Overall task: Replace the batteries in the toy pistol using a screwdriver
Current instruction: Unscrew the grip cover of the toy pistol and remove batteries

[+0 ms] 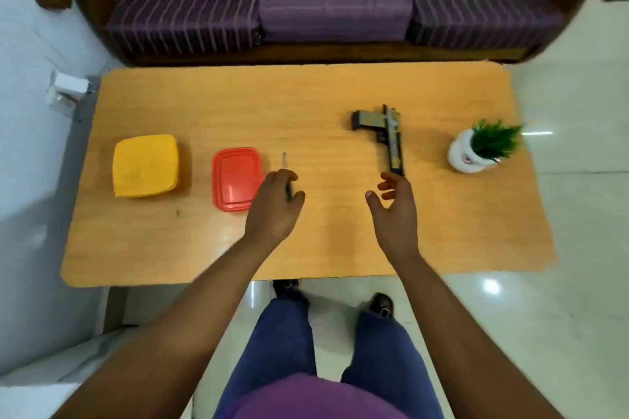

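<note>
The toy pistol (388, 136) lies flat on the wooden table (306, 241), right of centre, grip to the left and barrel pointing toward me. My right hand (394, 204) hovers just below the barrel tip with fingers spread, holding nothing. A thin screwdriver (286, 173) lies left of centre, its metal shaft pointing away from me. My left hand (277, 204) is over its dark handle, fingers curled around it. Whether the screwdriver is lifted off the table I cannot tell.
A red lidded box (235, 178) sits just left of my left hand, and a yellow lidded box (145, 165) further left. A small white pot with a green plant (476, 150) stands at the right. A purple sofa (326, 7) is behind the table.
</note>
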